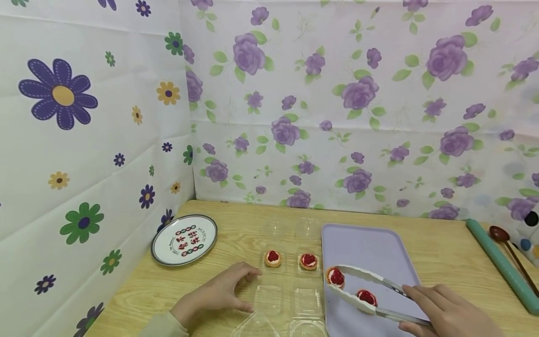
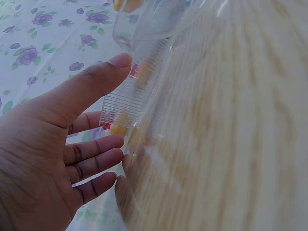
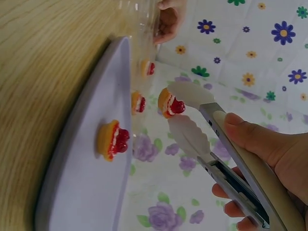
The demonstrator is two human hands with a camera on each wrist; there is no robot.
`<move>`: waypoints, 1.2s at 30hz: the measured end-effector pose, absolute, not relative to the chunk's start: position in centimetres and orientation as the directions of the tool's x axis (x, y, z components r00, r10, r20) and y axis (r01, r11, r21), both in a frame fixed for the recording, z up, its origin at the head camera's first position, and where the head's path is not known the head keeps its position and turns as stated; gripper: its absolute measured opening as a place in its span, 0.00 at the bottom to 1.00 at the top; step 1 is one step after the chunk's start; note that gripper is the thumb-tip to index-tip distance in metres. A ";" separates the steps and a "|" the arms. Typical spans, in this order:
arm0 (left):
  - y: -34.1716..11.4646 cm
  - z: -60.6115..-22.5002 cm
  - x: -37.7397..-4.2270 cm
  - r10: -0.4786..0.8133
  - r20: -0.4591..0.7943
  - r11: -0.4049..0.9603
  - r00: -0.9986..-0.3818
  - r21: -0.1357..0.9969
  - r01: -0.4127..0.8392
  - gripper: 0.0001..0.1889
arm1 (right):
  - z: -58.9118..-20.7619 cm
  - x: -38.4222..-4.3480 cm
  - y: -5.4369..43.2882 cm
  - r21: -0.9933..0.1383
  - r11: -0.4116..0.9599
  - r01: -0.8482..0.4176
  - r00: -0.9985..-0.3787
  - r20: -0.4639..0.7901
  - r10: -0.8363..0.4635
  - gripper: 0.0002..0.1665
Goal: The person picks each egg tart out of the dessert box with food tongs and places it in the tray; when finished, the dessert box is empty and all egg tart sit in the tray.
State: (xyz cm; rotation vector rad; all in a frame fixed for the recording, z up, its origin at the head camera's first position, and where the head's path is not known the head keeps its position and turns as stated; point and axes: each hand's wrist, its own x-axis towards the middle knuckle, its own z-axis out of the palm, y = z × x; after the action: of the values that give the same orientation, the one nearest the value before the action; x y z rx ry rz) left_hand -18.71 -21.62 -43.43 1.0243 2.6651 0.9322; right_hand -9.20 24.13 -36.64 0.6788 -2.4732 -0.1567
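My right hand [image 1: 450,309] grips a pair of tongs [image 3: 245,168] with pale scalloped tips. Between those tips is a small red-topped tart [image 3: 169,103], raised over the left side of the lilac tray [image 1: 366,243]. Another tart [image 3: 113,140] lies on the tray below the tongs. My left hand [image 1: 223,292] is at the left of the clear plastic boxes [image 1: 268,299], its thumb and fingers spread apart and holding nothing. Two further tarts, a left one [image 1: 273,258] and a right one [image 1: 309,261], sit in the clear boxes farther back.
A white plate [image 1: 184,240] with red lettering stands at the back left. To the right of the tray lie a green rolling pin [image 1: 503,267] and a dark wooden spoon [image 1: 499,234]. Flowered cloth [image 1: 294,117] hangs behind the wooden table [image 1: 236,224].
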 end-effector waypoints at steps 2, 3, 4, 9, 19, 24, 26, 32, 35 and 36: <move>-21.6 -43.5 -18.8 0.642 0.081 0.582 -0.763 0.596 0.553 0.39 | -37.1 -9.4 24.3 0.252 0.865 -0.433 -0.746 0.438 -0.501 0.40; -21.6 -43.5 -18.8 0.638 0.075 0.586 -0.766 0.598 0.547 0.39 | -37.3 -9.5 24.4 0.254 0.863 -0.436 -0.754 0.421 -0.505 0.39; -21.6 -43.5 -18.8 0.636 0.072 0.588 -0.768 0.599 0.544 0.39 | -37.5 -9.6 24.5 0.258 0.860 -0.441 -0.756 0.410 -0.511 0.39; -21.5 -43.5 -18.9 0.632 0.064 0.592 -0.772 0.603 0.534 0.39 | -37.9 -10.2 25.0 0.251 0.836 -0.487 -0.782 0.301 -0.546 0.37; -21.6 -43.4 -18.9 0.634 0.067 0.591 -0.771 0.600 0.539 0.39 | -38.6 -11.0 25.4 0.213 0.807 -0.550 -0.796 0.158 -0.584 0.36; -21.6 -43.4 -18.7 0.641 0.077 0.579 -0.764 0.605 0.547 0.39 | -38.7 -11.1 25.5 0.216 0.803 -0.556 -0.774 0.218 -0.595 0.36; -21.6 -43.4 -18.7 0.642 0.076 0.577 -0.763 0.608 0.546 0.39 | -38.6 -11.0 25.6 0.219 0.804 -0.553 -0.768 0.238 -0.594 0.37; -21.6 -43.2 -18.7 0.647 0.077 0.575 -0.759 0.604 0.552 0.39 | -38.1 -10.4 26.0 0.165 0.866 -0.472 -0.835 0.229 -0.499 0.38; -21.5 -43.2 -18.7 0.654 0.081 0.576 -0.752 0.592 0.564 0.39 | -37.4 -9.9 26.1 0.130 0.907 -0.400 -0.883 0.212 -0.420 0.39; -21.5 -43.2 -18.7 0.656 0.081 0.576 -0.750 0.588 0.568 0.39 | -37.2 -9.8 26.1 0.119 0.915 -0.386 -0.887 0.225 -0.403 0.40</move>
State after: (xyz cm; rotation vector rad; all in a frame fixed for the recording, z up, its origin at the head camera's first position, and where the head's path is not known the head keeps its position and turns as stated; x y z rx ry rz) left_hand -18.67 -21.52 -43.18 1.0391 2.6570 0.9127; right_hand -9.79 26.08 -37.24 0.5930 -2.8310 -0.1027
